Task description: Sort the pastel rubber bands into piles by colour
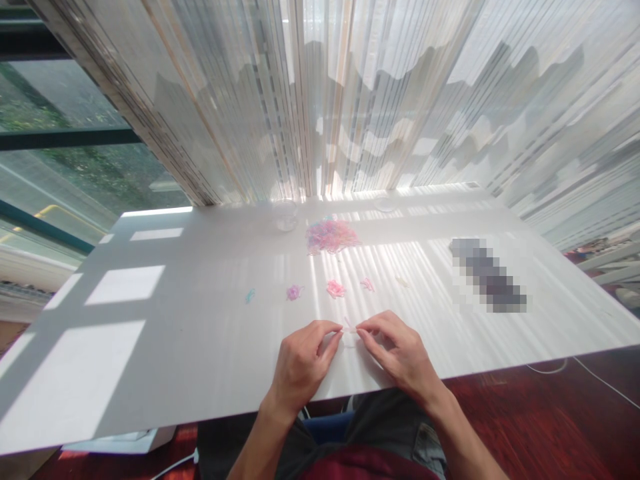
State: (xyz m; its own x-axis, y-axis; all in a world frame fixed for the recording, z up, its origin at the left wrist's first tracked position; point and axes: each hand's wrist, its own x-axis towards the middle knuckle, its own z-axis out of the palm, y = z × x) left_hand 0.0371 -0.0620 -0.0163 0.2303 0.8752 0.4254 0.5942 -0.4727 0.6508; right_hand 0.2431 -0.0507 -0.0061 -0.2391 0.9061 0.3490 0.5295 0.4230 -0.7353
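Left hand (301,357) and right hand (401,350) pinching pale strands (349,330) over a white tabletop (200,360), small coloured clusters (335,289) in a row, multicoloured pile (333,237) behind

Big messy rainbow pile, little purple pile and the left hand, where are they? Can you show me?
Big rainbow pile (332,237): head view, middle of the heap.
Little purple pile (293,293): head view, middle of the clump.
Left hand (301,353): head view, back of the hand.

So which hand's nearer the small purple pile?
Left. The left hand is on the near side of the purple pile, slightly right of it; the right hand is also nearer the person but well off to its right.
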